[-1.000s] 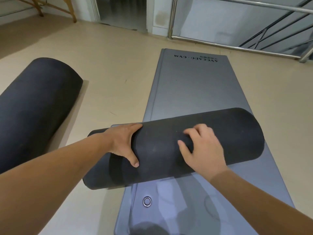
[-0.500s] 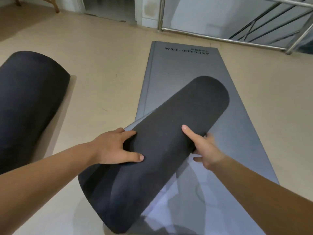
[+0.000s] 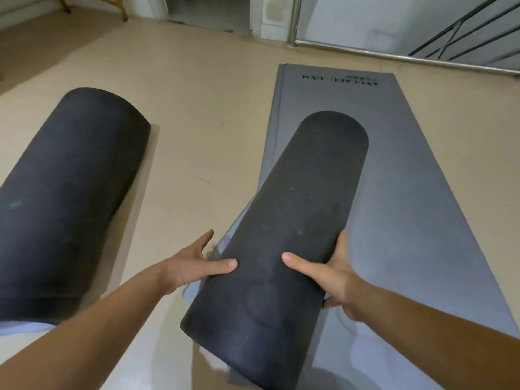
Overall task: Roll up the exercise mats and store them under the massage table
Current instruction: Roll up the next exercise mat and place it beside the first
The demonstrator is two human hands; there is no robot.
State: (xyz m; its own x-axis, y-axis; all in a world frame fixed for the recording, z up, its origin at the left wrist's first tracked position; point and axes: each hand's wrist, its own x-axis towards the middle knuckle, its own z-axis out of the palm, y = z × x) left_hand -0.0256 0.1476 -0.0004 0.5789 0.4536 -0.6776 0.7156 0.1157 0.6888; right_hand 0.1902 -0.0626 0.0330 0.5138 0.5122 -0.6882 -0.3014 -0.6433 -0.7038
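1. The pale tan floor [image 3: 219, 94] ran back to a steel railing [image 3: 394, 55] and an open doorway [image 3: 208, 12]. A grey flat mat [image 3: 408, 170] lay spread on it, with lettering printed at its far end.
2. The rolled mat [image 3: 304, 209], dark and matte, lay lengthwise over the flat mat. Its far end rested on the grey surface and its near end hung past the flat mat's left edge, close to the person. A second roll [image 3: 67, 192] lay well apart on the floor to the left.
3. The left hand [image 3: 194, 266] had its grip spread flat. The thumb lay on top of the roll and the forefinger ran straight along the roll's side, pressing rather than wrapping.
4. The right hand [image 3: 334, 274] had its grip clamped on the other side, thumb over the top and lower fingers curled underneath.
5. I judged the roll to be soft foam or rubber: light for its bulk, grippy rather than slick, and not fragile. Its outer layers looked liable to spring loose or telescope out at one end if squeezed unevenly.
6. Both hands sat near the close end, so the far end would likely droop or drag. Holding it nearer the middle, with fingers hooked under and over the loose outer edge, looked safer for carrying.
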